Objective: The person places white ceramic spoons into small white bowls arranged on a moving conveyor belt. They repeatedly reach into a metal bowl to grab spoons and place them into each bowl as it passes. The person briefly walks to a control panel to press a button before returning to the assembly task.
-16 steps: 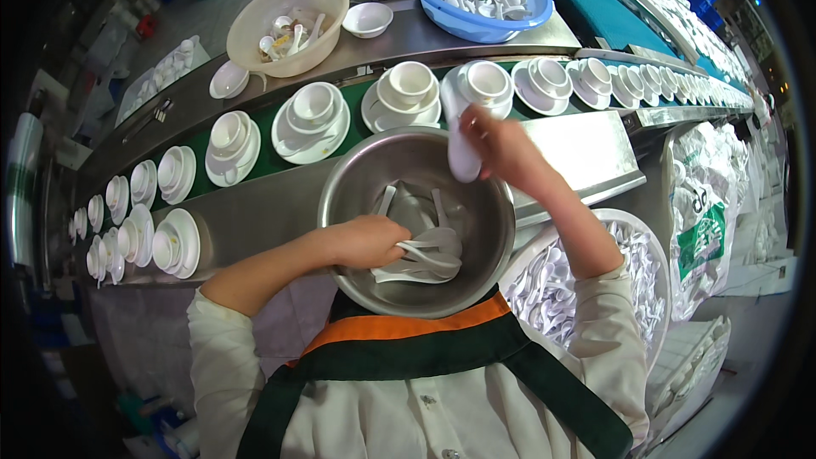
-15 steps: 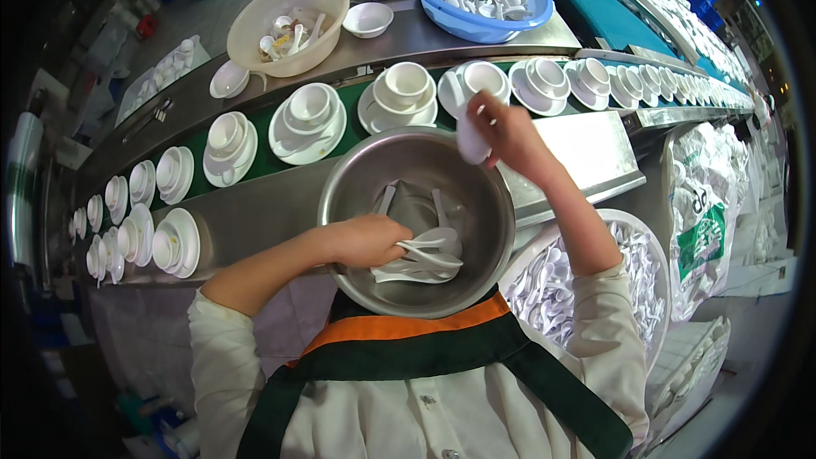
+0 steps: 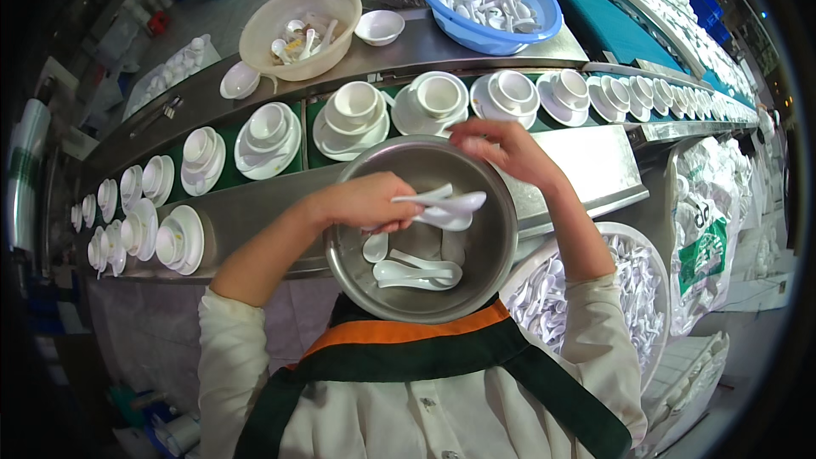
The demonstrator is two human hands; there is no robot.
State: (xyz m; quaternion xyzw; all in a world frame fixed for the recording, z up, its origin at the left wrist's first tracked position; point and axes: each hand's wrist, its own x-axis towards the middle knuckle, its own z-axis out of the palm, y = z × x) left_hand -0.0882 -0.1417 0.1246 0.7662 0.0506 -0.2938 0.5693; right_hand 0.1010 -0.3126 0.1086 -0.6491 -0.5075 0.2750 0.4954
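Observation:
Over a steel basin (image 3: pixel 340 268) in front of me, my left hand (image 3: pixel 374 201) is closed round the handles of several white soup spoons (image 3: pixel 450 208). More spoons (image 3: pixel 416 274) lie on the basin's bottom. My right hand (image 3: pixel 508 151) hovers at the basin's far right rim, fingers stretched out, slightly blurred, with nothing visible in it. Just beyond stand stacked white cups and bowls on saucers; the nearest set (image 3: pixel 438 95) has a spoon handle (image 3: pixel 388 98) showing at its left edge.
Tableware sets line a green conveyor belt (image 3: pixel 316 159). Behind it are a cream basin (image 3: pixel 255 38) and a blue basin (image 3: pixel 544 13) with spoons, plus a small white bowl (image 3: pixel 380 27). A white tub (image 3: pixel 659 268) of wrapped spoons stands at my right, beside a plastic bag (image 3: pixel 701 221).
The tableware sets have shifted left along the belt. My right hand has let go of its spoon and drawn down toward the basin. My left hand has lifted several spoons from the basin's bottom.

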